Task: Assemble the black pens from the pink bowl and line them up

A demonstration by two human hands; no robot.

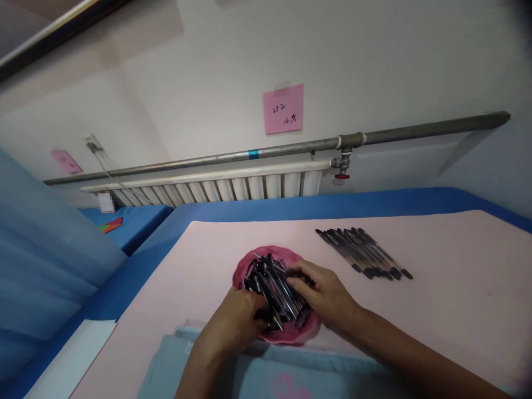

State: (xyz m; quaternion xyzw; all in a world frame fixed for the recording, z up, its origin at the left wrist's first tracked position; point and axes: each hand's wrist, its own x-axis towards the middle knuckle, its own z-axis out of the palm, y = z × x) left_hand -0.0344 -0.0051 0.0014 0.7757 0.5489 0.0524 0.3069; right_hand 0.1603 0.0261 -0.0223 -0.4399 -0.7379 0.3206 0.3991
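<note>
A pink bowl [305,336] with a wavy rim holds a jumbled heap of pens [276,288], mostly clear-barrelled with black parts. My left hand [236,321] reaches over the bowl's near left side, its fingers curled in among the pens; what they grip is hidden. At the right rim, my right hand [326,288] has thumb and fingers closed round one end of a pen at the top of the heap. Farther right, a slanted row of several capped pens [361,252] lies side by side on the pink sheet.
The pink sheet [449,310] covers a blue table [266,209]. A light blue cloth [332,368] lies at the front edge, a white sheet [77,354] at the left. Behind stand a radiator [241,188] and a pipe [208,162]. A blue curtain [45,249] hangs left.
</note>
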